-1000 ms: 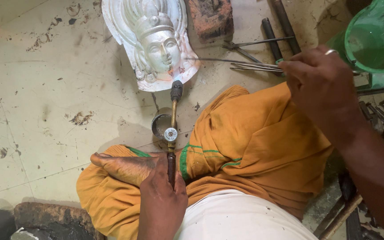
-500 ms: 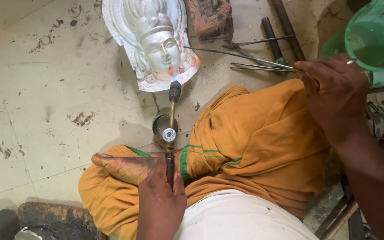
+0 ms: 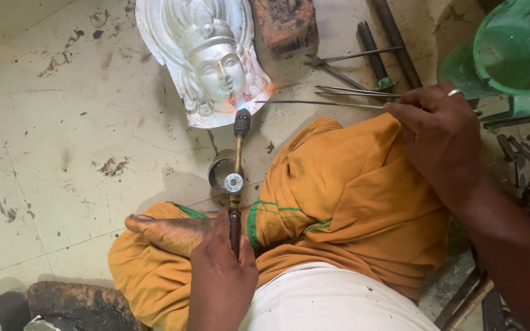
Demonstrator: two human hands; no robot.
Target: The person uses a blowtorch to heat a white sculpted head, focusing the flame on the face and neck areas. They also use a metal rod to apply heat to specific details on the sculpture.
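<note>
We're sitting on the floor w/ our left hand clenched around the handle of a brass gas torch, its dark nozzle pointing away from us at the lower edge of a silver-coloured metal face relief lying flat ahead of that hand; a small orange glow is showing on the relief's rim right by the nozzle tip. Our right hand is pinching the near end of a thin metal rod, which is reaching out to the left of that hand so its far tip is sitting just beside the glowing spot. As we judge it, we're in the heating/joining step: flame on the rim, rod being brought in as filler or a poker, can't tell which. Next move prob. calls for keeping the nozzle steady on that one spot and touching the rod tip to the hot edge w/o dragging it over the face detail; too long in one place could mark the thin metal. Just beyond the right hand are tongs and dark bars, a green plastic jug is beyond and to its right, a brick is past the rod, and a small round tin is sitting beside the torch stem, near our orange cloth.
</note>
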